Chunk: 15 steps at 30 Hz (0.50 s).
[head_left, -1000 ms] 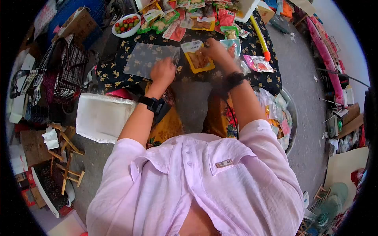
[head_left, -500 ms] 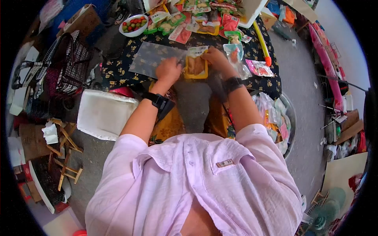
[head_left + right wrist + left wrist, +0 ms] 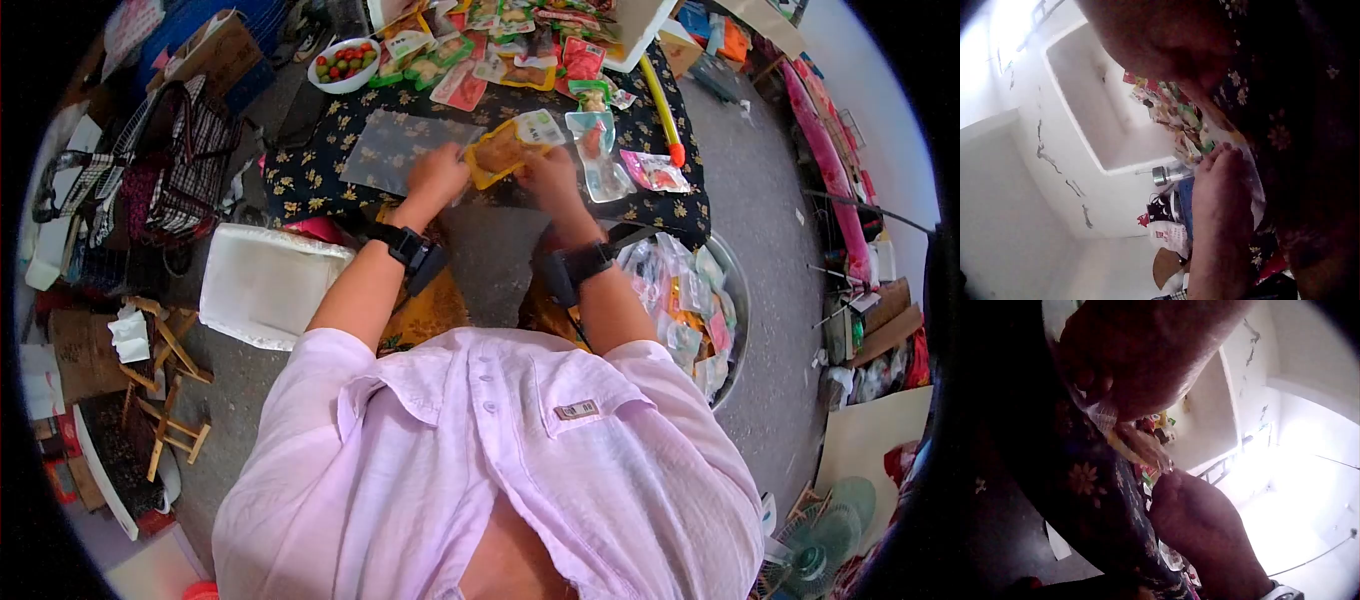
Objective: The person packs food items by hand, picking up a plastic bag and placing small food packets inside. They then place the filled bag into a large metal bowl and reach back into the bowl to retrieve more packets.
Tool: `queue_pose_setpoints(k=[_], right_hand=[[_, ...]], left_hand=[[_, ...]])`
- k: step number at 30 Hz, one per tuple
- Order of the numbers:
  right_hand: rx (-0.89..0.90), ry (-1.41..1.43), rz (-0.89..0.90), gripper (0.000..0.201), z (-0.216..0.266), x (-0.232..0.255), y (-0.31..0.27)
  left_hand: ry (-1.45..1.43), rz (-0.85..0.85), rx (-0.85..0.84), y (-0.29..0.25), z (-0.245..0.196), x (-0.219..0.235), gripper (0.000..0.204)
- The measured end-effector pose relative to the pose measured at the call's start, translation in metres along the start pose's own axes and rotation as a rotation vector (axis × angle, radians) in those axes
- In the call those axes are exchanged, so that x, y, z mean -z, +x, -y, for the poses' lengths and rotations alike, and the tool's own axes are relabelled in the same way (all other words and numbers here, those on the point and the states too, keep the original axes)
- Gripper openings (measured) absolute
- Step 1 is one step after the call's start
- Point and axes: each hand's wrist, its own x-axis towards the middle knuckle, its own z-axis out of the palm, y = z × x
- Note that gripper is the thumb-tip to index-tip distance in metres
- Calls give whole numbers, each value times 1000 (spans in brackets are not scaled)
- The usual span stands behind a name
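My left hand (image 3: 438, 175) grips the near right end of a clear plastic bag (image 3: 385, 148), which lies flat on the flowered cloth. In my right hand (image 3: 552, 182) is a yellow-edged food packet (image 3: 500, 150) with brown contents and a white label end. The fingers pinch its lower edge, and the packet slants up to the right. Its left end meets the left hand at the bag's end. The left wrist view shows the packet (image 3: 1144, 447) spanning the space between both hands. In the right wrist view the bag (image 3: 1255, 181) hangs by the left hand (image 3: 1225, 194).
Several food packets (image 3: 465, 85) lie piled at the back, beside a white bowl (image 3: 345, 66) of red and green fruit. A clear pack (image 3: 600, 165), a pink-white pack (image 3: 655, 170) and a yellow tube (image 3: 660, 105) lie rightward. Below are a foam box (image 3: 270, 285) and a filled metal basin (image 3: 735, 320).
The packet went from upright to slanted, its left end now against the left hand and bag. The right hand shifted from the packet's upper right side to its lower edge.
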Motion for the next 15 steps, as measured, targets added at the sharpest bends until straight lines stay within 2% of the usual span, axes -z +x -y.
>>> queue_pose_setpoints(k=[2, 5, 6, 9, 10, 15], right_hand=[[5, 49, -44, 19, -11, -5, 4], [-23, 320, 3, 21, -31, -22, 1], [-103, 224, 56, 27, -32, -26, -2], [-198, 217, 242, 28, -22, -24, -13], [-325, 235, 173, 25, -5, -20, -16], [92, -337, 270, 25, -18, 34, 21]], left_hand=[[-8, -10, -24, -1, -1, -2, 25], [11, -34, -22, -2, -7, -3, 24], [24, -48, -36, -1, -6, -4, 24], [55, -49, -53, 0, -3, -6, 25], [60, -21, -43, -2, -4, -3, 27], [14, 28, -66, -9, -11, 7, 29]])
